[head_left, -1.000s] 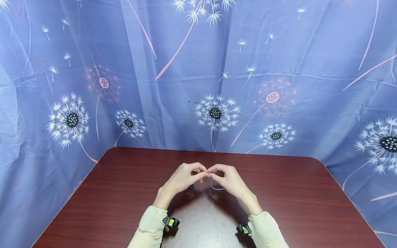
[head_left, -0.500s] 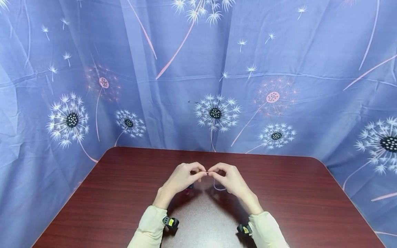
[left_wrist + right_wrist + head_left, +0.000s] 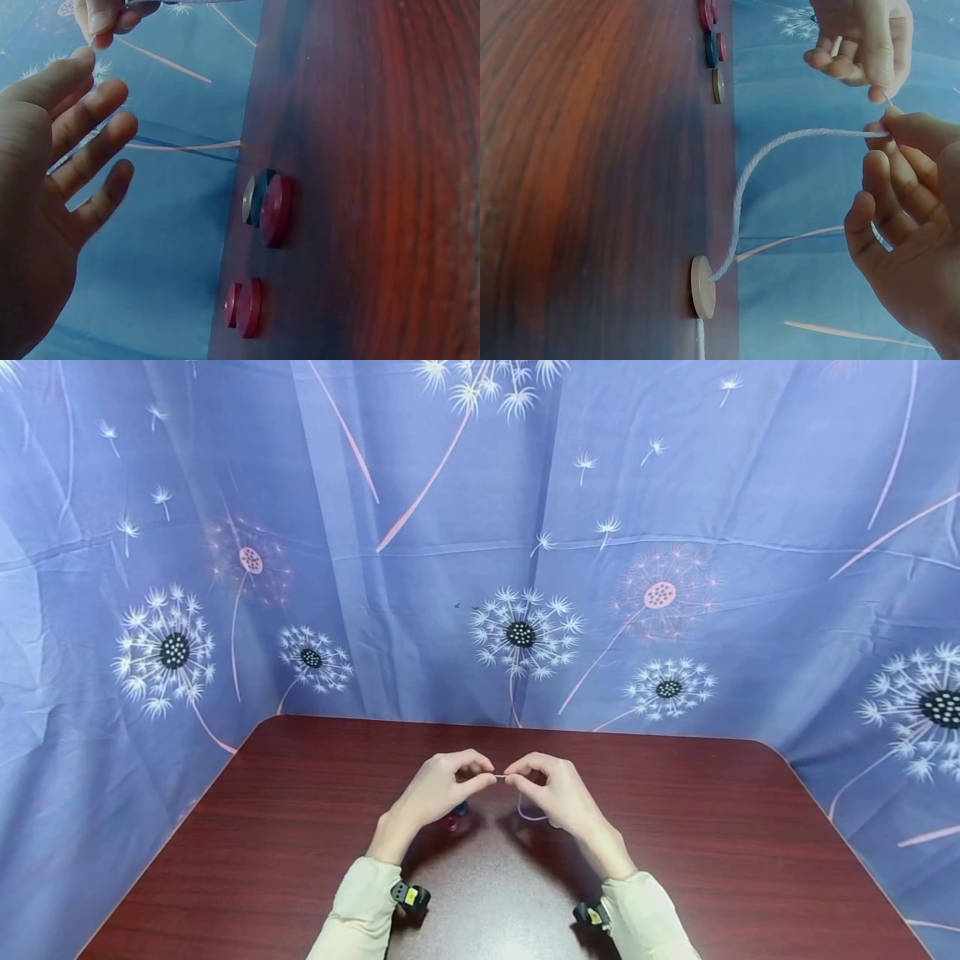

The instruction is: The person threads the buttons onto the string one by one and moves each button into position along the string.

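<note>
My left hand [image 3: 438,789] and right hand [image 3: 558,789] face each other above the middle of the table. A short, thin strand [image 3: 500,776] spans the small gap between them, its ends pinched between thumb and forefinger of each hand. From my right fingers, in the right wrist view, a pale twisted cord [image 3: 754,161] curves down to a beige round disc [image 3: 703,287] on the table. It seems to pass through the disc, with a tail below. The other fingers of both hands are loosely bent. Whether cord and strand are one piece is hidden by my right fingertips.
Several round discs lie on the brown table [image 3: 300,827] below my left hand: a large red disc [image 3: 277,211], a dark teal disc [image 3: 262,196], a pale disc [image 3: 248,200] and another red disc [image 3: 249,307]. A blue dandelion-print curtain [image 3: 420,635] surrounds the table.
The fingertips of both hands, almost touching at first, have drawn slightly apart, my left hand moving left. More of the strand shows between them. The hanging cord loop has shifted a little right.
</note>
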`<state>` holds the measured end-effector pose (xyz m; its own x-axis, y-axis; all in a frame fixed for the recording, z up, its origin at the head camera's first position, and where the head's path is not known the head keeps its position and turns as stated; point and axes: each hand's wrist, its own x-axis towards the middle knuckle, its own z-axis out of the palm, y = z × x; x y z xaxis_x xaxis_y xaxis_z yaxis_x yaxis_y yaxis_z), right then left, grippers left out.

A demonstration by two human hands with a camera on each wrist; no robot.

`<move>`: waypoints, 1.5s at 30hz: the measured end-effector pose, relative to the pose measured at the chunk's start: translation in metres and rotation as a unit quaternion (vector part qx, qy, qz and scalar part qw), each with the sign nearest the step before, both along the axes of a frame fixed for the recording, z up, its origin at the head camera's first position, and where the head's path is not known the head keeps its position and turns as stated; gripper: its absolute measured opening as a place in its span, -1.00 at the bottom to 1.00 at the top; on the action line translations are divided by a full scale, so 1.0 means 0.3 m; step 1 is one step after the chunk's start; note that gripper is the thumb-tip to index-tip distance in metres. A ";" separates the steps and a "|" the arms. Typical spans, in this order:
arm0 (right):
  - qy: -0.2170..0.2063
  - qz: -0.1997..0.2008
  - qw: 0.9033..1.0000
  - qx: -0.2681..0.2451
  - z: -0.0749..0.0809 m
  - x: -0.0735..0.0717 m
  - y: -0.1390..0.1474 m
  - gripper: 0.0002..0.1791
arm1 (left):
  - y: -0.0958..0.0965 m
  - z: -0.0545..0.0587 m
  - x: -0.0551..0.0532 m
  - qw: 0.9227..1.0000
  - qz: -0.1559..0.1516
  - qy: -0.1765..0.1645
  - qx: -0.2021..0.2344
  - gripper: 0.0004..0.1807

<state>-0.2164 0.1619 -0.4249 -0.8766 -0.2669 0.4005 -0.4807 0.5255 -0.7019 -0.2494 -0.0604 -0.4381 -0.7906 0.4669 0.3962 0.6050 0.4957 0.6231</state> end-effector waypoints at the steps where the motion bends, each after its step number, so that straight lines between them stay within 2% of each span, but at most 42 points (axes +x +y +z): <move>1: 0.001 0.000 1.000 0.000 -0.001 -0.001 0.001 -0.94 | -0.001 -0.002 -0.001 1.000 0.004 -0.005 -0.002 -0.86; 12: -0.018 0.005 1.000 -0.013 -0.004 -0.001 0.006 -0.93 | -0.011 -0.044 -0.017 0.999 0.022 -0.012 -0.030 -0.85; 22: -0.037 0.007 0.999 -0.014 -0.001 0.001 0.008 -0.92 | -0.020 -0.070 -0.022 0.995 0.088 -0.016 -0.044 -0.75; 29: -0.073 0.005 0.997 -0.022 0.004 0.004 0.014 -0.92 | -0.015 -0.089 -0.031 0.994 0.097 -0.012 -0.044 -0.76; 35: -0.071 0.005 0.997 -0.022 0.005 0.002 0.017 -0.93 | -0.014 -0.099 -0.036 0.995 0.086 -0.033 -0.045 -0.70; 40: -0.091 0.011 0.995 -0.030 0.006 0.004 0.020 -0.92 | -0.019 -0.106 -0.037 0.995 0.067 -0.056 -0.043 -0.68; 45: -0.099 0.020 0.995 -0.026 0.008 0.003 0.022 -0.90 | -0.026 -0.115 -0.045 0.996 0.032 -0.072 -0.044 -0.68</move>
